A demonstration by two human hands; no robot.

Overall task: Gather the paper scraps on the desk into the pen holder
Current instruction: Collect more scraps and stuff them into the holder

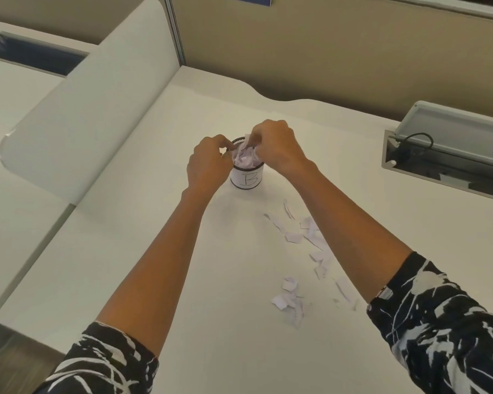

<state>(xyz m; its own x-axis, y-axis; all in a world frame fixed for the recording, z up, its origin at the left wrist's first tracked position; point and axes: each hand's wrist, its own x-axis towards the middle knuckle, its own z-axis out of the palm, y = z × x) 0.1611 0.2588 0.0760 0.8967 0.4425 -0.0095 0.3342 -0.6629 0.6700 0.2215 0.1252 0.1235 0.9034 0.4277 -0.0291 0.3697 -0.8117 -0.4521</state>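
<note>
A black mesh pen holder (246,179) with a white label marked "B" stands on the white desk (160,251). White paper scraps (246,159) fill it to the rim. My left hand (209,163) is at its left rim, fingers pinched together at the scraps. My right hand (276,145) is over its right rim, fingers closed on a paper scrap that sticks up between them. Several loose paper scraps (310,237) lie on the desk to the right of the holder, under my right forearm, and more scraps (289,297) lie nearer to me.
A white rounded divider panel (97,103) slants along the desk's left side. A grey cable tray (444,157) with a black cable is set into the desk at the right. A beige partition wall (325,52) runs behind.
</note>
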